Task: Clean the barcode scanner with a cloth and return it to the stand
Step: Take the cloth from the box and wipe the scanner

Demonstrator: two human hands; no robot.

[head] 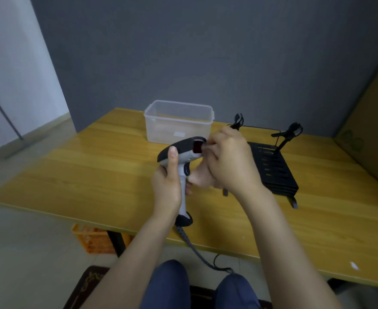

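Both hands were engaged above the tabletop (72, 170). My left hand (169, 186) was closed around the grip of the barcode scanner (183, 157), thumb up on the head. My right hand (230, 161) pinched a pale cloth (198, 177) against the scanner's window. I judged the scanner light, rigid and smooth-shelled, best held at the grip; the cloth was soft. Beyond stood the black stand (275, 170), unoccupied, and a clear plastic container (179, 123), apparently empty.
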